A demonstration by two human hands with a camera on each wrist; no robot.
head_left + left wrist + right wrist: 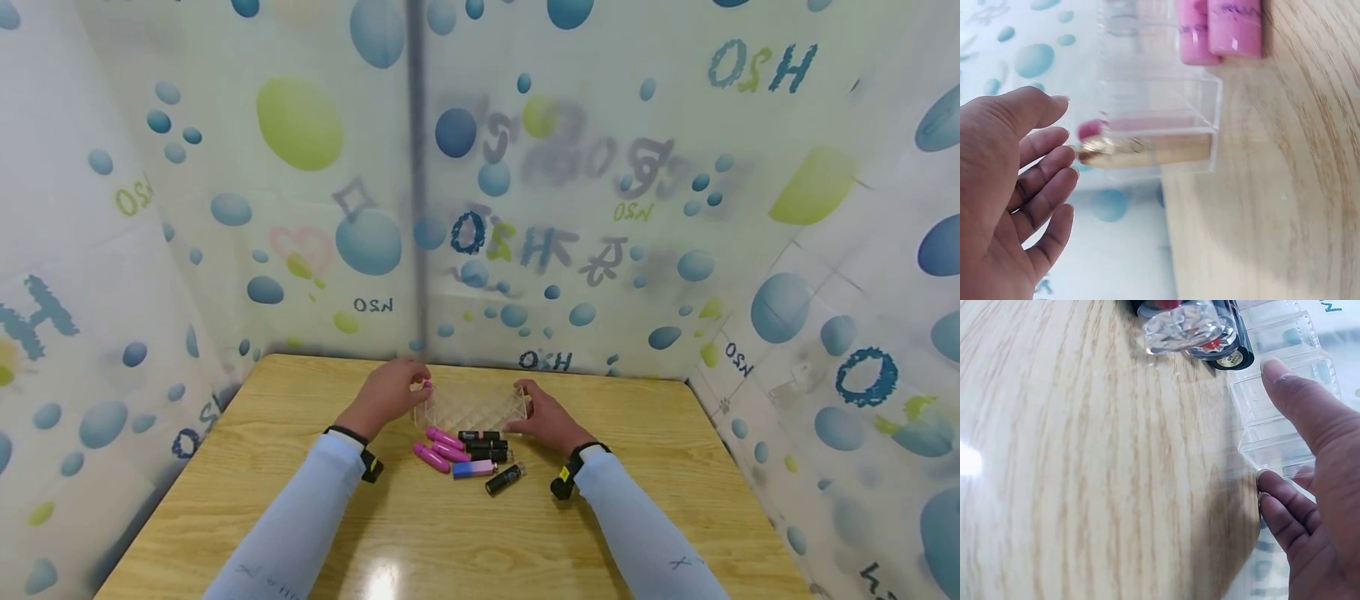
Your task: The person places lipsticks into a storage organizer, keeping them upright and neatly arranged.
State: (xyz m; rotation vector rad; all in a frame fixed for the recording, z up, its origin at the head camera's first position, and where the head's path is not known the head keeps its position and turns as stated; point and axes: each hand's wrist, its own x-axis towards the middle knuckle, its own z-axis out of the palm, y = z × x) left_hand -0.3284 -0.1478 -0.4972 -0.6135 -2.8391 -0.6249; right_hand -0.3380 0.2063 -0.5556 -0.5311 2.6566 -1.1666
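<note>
Far on the wooden table (465, 542): clear plastic organizer (476, 408) | upright in its left end: gold lipstick tube (1122, 150) | left hand (387, 398): beside that tube's top, fingers loosely bent, thumb apart, holding nothing | right hand (553, 418): gripping organizer's right end | near side: pink tubes (432, 457), black tubes (506, 479)

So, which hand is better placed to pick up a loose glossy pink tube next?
Probably the left hand: it holds nothing and looks nearer the pink tubes; the right hand grips the clear rectangular plastic organizer.
</note>
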